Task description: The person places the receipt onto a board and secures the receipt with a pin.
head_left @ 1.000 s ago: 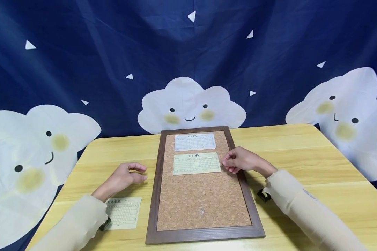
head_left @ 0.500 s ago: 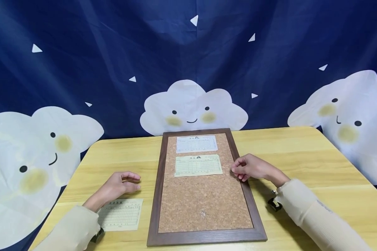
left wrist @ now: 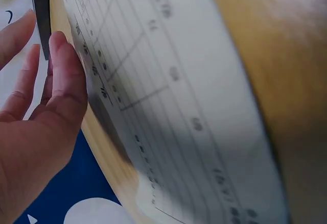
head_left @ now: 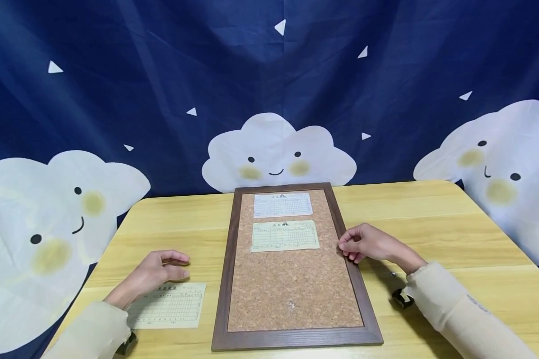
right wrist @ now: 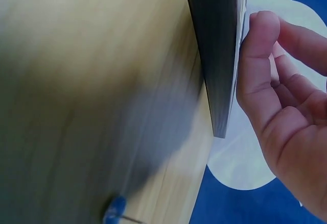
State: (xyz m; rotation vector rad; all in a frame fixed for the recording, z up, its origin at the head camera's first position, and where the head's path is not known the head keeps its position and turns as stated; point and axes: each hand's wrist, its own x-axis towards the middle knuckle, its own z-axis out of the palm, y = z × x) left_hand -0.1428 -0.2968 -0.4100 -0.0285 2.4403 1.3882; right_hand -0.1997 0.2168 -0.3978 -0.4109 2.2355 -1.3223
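Observation:
A cork board [head_left: 292, 279] in a dark brown wooden frame lies on the table. Near its top is a bluish-white form slip [head_left: 283, 206], with a pale green form slip [head_left: 285, 237] below it; a small dark thing shows at the top edge of each. My right hand [head_left: 370, 244] hovers at the frame's right side, thumb and index tip close together, with nothing seen between them. Left of the board, my left hand [head_left: 150, 276] hangs over another pale green slip [head_left: 170, 306], fingers loosely bent and holding nothing; wrist and sleeve hide part of that slip.
A blue push pin [right wrist: 115, 209] with a metal needle lies on the table right of the board, under my right forearm. The wooden table [head_left: 413, 214] ends at the back against a dark blue curtain [head_left: 170, 60] printed with clouds.
My right hand has drawn right, away from the pale green slip's edge to the frame's side. My left hand has moved left and toward me, over the loose slip.

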